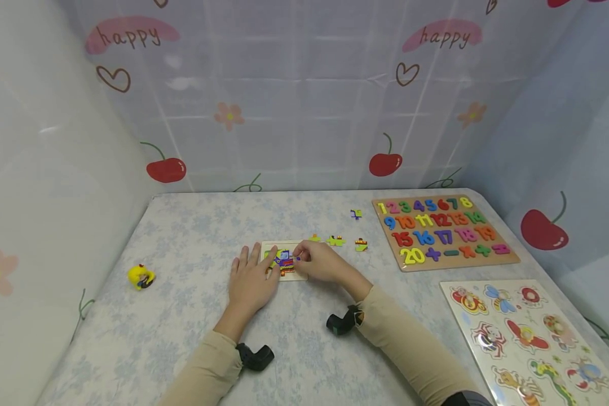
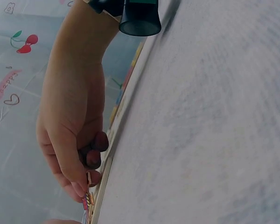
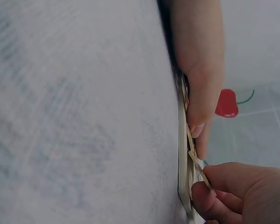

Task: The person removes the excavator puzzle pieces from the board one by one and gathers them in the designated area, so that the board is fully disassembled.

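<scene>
Left hand [image 1: 251,280] spread on puzzle board [image 1: 292,278]; right hand [image 1: 321,260] pinching thin piece [image 3: 201,171]; loose pieces [image 1: 336,241] beyond right hand.

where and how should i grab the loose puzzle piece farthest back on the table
Pinch the loose puzzle piece by two opposite edges, probably best from above with the right hand once it releases the held piece. The loose puzzle piece lies flat and apart from the number board, so its edges look free.
</scene>
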Demonstrator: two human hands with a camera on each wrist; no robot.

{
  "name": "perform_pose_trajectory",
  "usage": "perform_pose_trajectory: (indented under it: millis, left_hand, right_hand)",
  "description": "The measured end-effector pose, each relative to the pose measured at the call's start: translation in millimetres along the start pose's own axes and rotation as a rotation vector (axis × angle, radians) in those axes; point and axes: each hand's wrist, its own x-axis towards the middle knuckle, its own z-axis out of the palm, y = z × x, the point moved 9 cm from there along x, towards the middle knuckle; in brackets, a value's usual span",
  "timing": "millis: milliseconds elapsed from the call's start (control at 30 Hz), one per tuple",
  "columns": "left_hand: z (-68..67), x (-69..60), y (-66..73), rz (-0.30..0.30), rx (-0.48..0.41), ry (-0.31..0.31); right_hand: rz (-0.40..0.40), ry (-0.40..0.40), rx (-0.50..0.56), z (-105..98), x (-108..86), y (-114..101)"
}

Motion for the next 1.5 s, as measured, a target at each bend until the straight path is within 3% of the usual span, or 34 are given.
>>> perform_pose_trajectory:
  millis: [633,1233,1500]
  left_hand:
    - [-2.8,0.0,0.5,-0.008,-0.022,-0.002]
    - [-0.1,0.9,-1.3,-0.019,-0.018,-0.018]
    - [-0.6,1.3,-0.3,-0.010,-0.020,-0.011]
  right_hand:
    - [0.040,0.026,-0.131,-0.8,0.2,-7.2]
    - [0.130,0.010,-0.132,0.6,-1.4,-2.3]
    - [0.116,0.021,-0.097,-1.1,-2.1,-0.4]
